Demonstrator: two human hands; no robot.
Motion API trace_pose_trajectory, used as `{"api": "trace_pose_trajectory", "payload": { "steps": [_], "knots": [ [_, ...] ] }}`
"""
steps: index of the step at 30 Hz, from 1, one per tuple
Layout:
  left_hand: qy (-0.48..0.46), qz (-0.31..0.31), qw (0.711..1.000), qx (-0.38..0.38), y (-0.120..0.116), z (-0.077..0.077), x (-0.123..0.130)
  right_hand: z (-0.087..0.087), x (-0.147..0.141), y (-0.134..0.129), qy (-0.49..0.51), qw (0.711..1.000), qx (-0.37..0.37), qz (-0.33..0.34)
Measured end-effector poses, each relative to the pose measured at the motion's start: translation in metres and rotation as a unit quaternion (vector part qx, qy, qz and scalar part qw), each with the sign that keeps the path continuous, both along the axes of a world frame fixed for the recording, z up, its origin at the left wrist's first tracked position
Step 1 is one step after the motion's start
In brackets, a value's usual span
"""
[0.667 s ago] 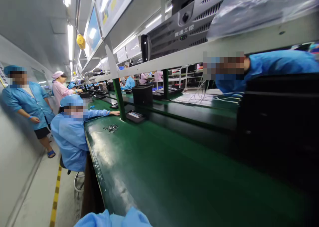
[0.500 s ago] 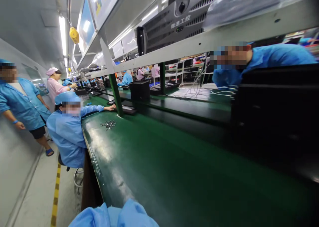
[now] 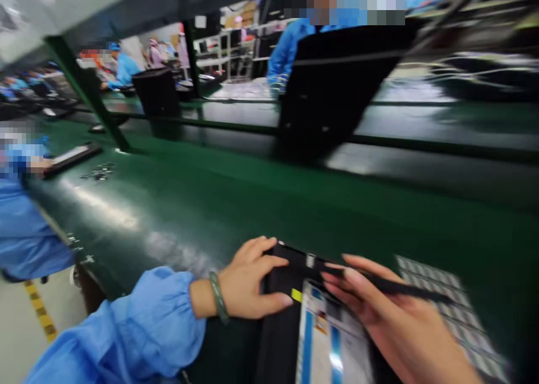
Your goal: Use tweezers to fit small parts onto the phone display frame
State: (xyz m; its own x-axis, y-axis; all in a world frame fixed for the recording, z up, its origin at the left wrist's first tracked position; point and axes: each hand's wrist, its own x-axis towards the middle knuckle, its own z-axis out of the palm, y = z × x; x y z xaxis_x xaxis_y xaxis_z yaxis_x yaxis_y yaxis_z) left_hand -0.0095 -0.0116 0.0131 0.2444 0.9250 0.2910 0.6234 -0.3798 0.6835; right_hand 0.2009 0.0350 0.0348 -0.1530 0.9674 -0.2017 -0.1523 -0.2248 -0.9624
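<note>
A flat black panel (image 3: pixel 273 344) lies on the green bench in front of me, with a small yellow tag (image 3: pixel 296 295) and a shiny strip with white and blue bands (image 3: pixel 311 344) on it. My left hand (image 3: pixel 252 286), a green bangle on its wrist, rests on the panel's upper left corner with fingers spread. In my right hand (image 3: pixel 391 311) is a slim black tool (image 3: pixel 391 286), its tip over the panel's top edge; blur hides its exact kind. A small pale piece (image 3: pixel 310 260) sits near that tip.
A sheet with a grid of pale pieces (image 3: pixel 455 305) lies right of the panel. Small metal parts (image 3: pixel 99 172) are heaped at the left. Across the bench stands a black box (image 3: pixel 328 92), a person in blue behind it. Another person's sleeve (image 3: pixel 29 227) is at the far left.
My view has swung down and to the right. Both my hands, the black panel and the grid sheet are now in sight; before, only blue sleeve cloth showed.
</note>
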Motion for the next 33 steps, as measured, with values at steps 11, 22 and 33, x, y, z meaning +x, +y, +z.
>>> {"api": "trace_pose_trajectory", "payload": {
  "steps": [11, 22, 33],
  "knots": [
    [0.122, -0.070, 0.990, -0.013, -0.014, 0.011, -0.005, 0.014, 0.011, -0.003, -0.014, 0.999, -0.004, -0.036],
    [0.167, -0.152, 0.973, 0.046, -0.013, 0.025, 0.009, 0.004, 0.023, -0.030, -0.069, 0.996, -0.012, -0.058],
    [0.139, -0.130, 0.982, 0.002, -0.020, 0.018, 0.010, 0.002, 0.016, -0.038, -0.133, 0.983, 0.114, -0.060]
  ]
}}
